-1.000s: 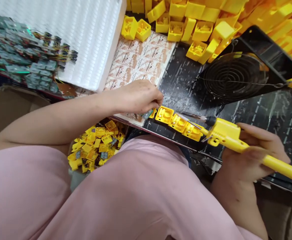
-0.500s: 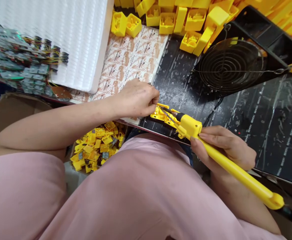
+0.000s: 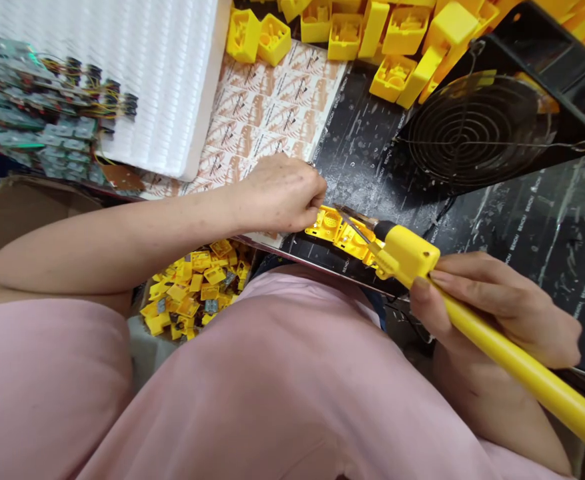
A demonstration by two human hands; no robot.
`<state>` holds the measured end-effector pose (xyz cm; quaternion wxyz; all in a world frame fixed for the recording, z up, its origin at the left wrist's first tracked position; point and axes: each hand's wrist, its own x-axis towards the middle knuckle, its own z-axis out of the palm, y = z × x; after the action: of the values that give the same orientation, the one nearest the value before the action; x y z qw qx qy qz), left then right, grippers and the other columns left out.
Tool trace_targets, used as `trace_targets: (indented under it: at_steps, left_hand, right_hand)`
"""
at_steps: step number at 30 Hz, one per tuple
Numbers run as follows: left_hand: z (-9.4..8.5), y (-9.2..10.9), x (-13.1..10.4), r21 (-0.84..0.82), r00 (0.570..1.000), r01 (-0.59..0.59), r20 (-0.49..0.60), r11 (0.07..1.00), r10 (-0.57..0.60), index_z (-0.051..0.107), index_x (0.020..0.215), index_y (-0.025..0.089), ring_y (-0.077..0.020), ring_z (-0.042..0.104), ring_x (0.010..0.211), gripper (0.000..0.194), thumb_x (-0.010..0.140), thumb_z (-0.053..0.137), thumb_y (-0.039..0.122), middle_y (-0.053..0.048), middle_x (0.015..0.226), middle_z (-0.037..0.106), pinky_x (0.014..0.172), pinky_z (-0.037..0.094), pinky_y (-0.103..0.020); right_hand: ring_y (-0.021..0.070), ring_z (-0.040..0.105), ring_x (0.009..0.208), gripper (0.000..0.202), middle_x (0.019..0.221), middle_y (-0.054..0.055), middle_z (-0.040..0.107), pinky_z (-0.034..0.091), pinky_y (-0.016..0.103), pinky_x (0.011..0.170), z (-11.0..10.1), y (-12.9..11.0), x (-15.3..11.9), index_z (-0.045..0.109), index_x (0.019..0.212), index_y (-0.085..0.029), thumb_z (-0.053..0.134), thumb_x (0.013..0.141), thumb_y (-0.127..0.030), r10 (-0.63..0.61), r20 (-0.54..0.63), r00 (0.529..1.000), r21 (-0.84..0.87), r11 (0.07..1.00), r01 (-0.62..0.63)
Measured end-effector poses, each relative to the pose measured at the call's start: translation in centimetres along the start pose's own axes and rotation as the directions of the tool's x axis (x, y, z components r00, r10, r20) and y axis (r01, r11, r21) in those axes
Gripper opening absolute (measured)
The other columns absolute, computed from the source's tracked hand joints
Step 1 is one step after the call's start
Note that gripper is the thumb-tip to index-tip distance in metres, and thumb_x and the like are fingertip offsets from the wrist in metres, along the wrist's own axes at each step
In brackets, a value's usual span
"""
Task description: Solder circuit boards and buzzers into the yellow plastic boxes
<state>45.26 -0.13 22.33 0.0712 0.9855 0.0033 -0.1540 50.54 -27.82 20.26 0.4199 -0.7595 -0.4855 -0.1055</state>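
At the bench's [image 3: 357, 153] near edge — right hand [image 3: 497, 307] grip closed round yellow soldering tool [image 3: 412, 253], over yellow housings [image 3: 326, 223]; left hand [image 3: 285, 193] grip pinched shut at row's left end — can't tell what's inside.

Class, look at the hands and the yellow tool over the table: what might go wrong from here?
The yellow tool, in the right hand, points its metal tip towards the left hand; a slip might jab those fingers, or burn them if it is hot.

The row of small yellow housings lies near the table's front edge, so a nudge could tip one off.
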Motion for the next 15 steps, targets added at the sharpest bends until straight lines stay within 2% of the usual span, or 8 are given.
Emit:
trace_targets:
  at_steps: [1, 5, 7, 9, 12, 15]
  left_hand:
    - [-0.1, 0.1, 0.0, 0.011, 1.0, -0.003, 0.006, 1.0, 0.003, 0.075, 0.084, 0.021, -0.0228, 0.072, 0.086, 0.02, 0.08, 0.056, 0.026, -0.001, 0.078, 0.071, 0.078, 0.048, -0.031]
    - [-0.5, 0.2, -0.1, 0.053, 0.999, -0.018, 0.033, 0.998, 0.016, 0.075, 0.085, 0.02, -0.023, 0.072, 0.087, 0.022, 0.082, 0.055, 0.025, -0.003, 0.079, 0.072, 0.077, 0.048, -0.031]
    - [-0.6, 0.2, -0.1, 0.074, 0.999, -0.015, 0.045, 0.997, 0.012, 0.076, 0.087, 0.02, -0.0238, 0.072, 0.089, 0.023, 0.083, 0.054, 0.026, -0.003, 0.081, 0.072, 0.078, 0.049, -0.031]
    - [-0.5, 0.2, -0.2, 0.085, 0.999, -0.02, 0.051, 0.996, 0.016, 0.076, 0.089, 0.02, -0.0241, 0.072, 0.091, 0.025, 0.085, 0.053, 0.027, -0.004, 0.083, 0.073, 0.079, 0.049, -0.032]
    - [-0.2, 0.3, -0.2, 0.088, 0.999, -0.025, 0.048, 0.996, 0.021, 0.076, 0.092, 0.02, -0.0237, 0.072, 0.093, 0.027, 0.086, 0.051, 0.028, -0.003, 0.086, 0.074, 0.08, 0.05, -0.031]
    - [-0.4, 0.0, -0.4, 0.051, 0.999, -0.04, 0.032, 0.998, 0.039, 0.077, 0.093, 0.021, -0.0231, 0.072, 0.095, 0.027, 0.088, 0.051, 0.028, -0.003, 0.088, 0.074, 0.084, 0.051, -0.032]
  right_hand:
    - [0.0132, 0.069, 0.066, 0.022, 0.083, -0.003, 0.075, 0.053, 0.026, 0.051, 0.0, 0.1, -0.2, 0.069, 0.093, -0.027, 0.084, 0.082, -0.016, -0.023, -0.012, 1.0, 0.011, 1.0, 0.024]
    - [0.0155, 0.07, 0.069, 0.03, 0.085, -0.004, 0.074, 0.056, 0.028, 0.055, 0.3, 0.1, -0.7, 0.072, 0.104, -0.03, 0.082, 0.082, -0.013, 0.066, -0.042, 0.997, 0.1, 0.993, -0.062]
    - [0.017, 0.072, 0.073, 0.038, 0.088, -0.003, 0.076, 0.058, 0.03, 0.059, 0.5, -0.2, -0.6, 0.072, 0.116, -0.03, 0.081, 0.083, -0.013, 0.092, -0.09, 0.992, 0.099, 0.992, -0.083]
    - [0.0177, 0.074, 0.075, 0.045, 0.092, -0.003, 0.078, 0.061, 0.031, 0.063, 0.7, -0.5, -0.4, 0.07, 0.125, -0.03, 0.081, 0.084, -0.014, 0.088, -0.078, 0.993, 0.052, 0.995, -0.084]
    - [0.0171, 0.075, 0.072, 0.045, 0.094, -0.002, 0.079, 0.062, 0.029, 0.064, 0.8, -0.9, -0.1, 0.07, 0.125, -0.029, 0.082, 0.084, -0.018, 0.099, -0.022, 0.995, -0.034, 0.994, -0.099]
    - [0.0173, 0.074, 0.073, 0.041, 0.094, -0.001, 0.079, 0.063, 0.03, 0.065, 1.0, -1.1, -0.2, 0.071, 0.122, -0.03, 0.081, 0.085, -0.018, 0.095, -0.033, 0.995, 0.007, 0.996, -0.094]
